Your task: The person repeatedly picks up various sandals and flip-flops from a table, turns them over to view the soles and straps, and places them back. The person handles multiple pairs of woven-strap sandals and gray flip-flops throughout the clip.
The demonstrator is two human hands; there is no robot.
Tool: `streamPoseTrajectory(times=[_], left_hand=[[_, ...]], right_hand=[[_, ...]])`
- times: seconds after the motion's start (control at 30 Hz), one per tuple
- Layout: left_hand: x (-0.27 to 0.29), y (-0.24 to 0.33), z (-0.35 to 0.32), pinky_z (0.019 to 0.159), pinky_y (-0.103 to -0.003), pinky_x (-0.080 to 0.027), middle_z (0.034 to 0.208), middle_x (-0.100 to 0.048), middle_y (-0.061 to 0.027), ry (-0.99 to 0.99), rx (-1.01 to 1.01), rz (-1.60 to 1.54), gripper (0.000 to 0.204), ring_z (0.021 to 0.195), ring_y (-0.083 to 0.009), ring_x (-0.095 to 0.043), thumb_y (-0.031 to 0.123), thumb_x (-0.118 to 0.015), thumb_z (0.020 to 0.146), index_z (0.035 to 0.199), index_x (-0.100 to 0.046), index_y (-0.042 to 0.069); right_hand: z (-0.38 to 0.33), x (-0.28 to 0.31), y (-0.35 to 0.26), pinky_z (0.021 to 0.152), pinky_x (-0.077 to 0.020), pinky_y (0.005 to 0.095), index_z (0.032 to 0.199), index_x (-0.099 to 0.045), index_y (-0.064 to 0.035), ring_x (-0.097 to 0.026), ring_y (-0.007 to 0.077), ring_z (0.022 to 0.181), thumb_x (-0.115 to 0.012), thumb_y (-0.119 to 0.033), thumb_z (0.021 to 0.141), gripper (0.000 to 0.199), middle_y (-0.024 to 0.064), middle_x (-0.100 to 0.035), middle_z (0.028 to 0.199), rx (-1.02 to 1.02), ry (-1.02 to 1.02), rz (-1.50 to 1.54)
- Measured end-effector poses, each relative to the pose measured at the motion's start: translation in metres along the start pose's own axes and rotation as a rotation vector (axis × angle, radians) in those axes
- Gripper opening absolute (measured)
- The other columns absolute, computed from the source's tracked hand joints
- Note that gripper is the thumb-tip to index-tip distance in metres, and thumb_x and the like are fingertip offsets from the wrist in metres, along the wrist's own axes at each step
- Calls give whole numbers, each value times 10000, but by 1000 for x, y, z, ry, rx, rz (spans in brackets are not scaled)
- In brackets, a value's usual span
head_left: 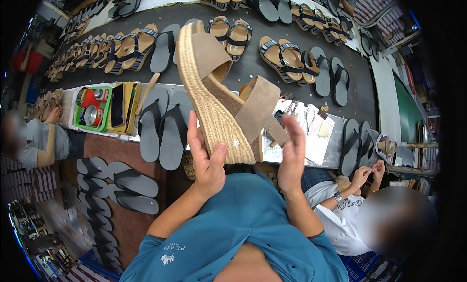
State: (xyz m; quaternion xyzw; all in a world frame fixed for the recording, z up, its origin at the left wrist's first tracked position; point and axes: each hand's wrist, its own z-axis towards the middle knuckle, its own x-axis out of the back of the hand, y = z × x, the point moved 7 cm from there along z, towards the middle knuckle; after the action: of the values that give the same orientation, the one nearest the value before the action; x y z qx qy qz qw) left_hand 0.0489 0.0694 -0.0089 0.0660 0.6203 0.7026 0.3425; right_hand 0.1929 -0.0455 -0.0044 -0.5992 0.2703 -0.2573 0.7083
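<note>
A wedge sandal with taupe suede straps and a braided, rope-covered sole is held up before me, its toe end pointing up and away. My left hand grips it low on the wedge, the thumb lying on the braided side near a small white sticker. At its right, my right hand has its fingers stretched upward, close against the loose end of the ankle strap. Whether the fingertips touch the strap is hard to see. Behind the sandal, a white work sheet with small tools is partly hidden.
A dark conveyor belt carries rows of wedge sandals and grey flip-flops. Left on the bench are a green basket with red cans and a flip-flop pair. More flip-flops lie lower left. Co-workers sit at both sides.
</note>
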Motion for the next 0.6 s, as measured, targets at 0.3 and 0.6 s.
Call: streamPoseTrajectory(times=[0.3, 0.6], left_hand=[[-2, -24, 34, 1095, -425, -384, 1450, -448, -162, -137, 347, -478, 696, 1326, -277, -463, 514, -411, 1014, 1489, -300, 16], [-12, -37, 41, 1056, -567, -443, 1326, -539, -221, -192, 648, -1246, 629, 1231, -403, -530, 522, -451, 992, 1483, -352, 143]], right_hand=[[-1, -13, -4, 1080, -394, 361, 1336, -515, 8, -571, 275, 1213, -752, -123, 829, 575, 174, -572, 1321, -6, -103, -146], [-35, -20, -57, 966, -448, 457, 936, -680, -72, -664, 245, 961, -802, -305, 780, 306, 99, -686, 1012, 845, -193, -533]])
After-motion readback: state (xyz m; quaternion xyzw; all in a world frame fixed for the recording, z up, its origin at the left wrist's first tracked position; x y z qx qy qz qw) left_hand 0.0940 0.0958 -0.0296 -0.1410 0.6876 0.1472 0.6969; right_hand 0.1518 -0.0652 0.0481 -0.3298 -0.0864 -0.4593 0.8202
